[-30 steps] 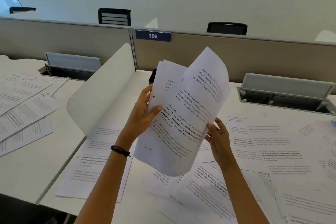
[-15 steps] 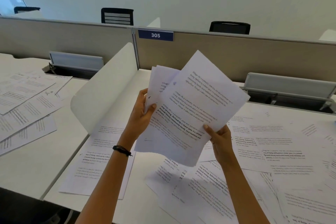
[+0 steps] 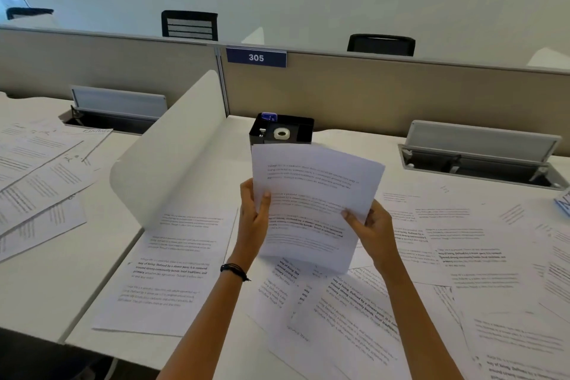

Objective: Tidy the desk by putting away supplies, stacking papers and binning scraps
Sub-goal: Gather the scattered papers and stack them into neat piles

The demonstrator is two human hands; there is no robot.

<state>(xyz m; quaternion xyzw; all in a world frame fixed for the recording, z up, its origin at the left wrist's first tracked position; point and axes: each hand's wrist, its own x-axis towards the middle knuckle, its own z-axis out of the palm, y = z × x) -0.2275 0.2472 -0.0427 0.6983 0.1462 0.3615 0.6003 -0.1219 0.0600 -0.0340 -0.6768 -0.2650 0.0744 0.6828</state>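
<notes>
The left hand and right hand are pinching the paper stack, squaring it, probably needing more loose sheets next.

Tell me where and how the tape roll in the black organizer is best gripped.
Come from straight above. The tape roll lies flat, hole up, inside the black organizer, whose walls block a side approach. A grip with one finger in the core and the thumb on the outer rim would likely suit.

Matt white paper sheets w/ black print; smooth matt desk; black plastic organiser
</notes>
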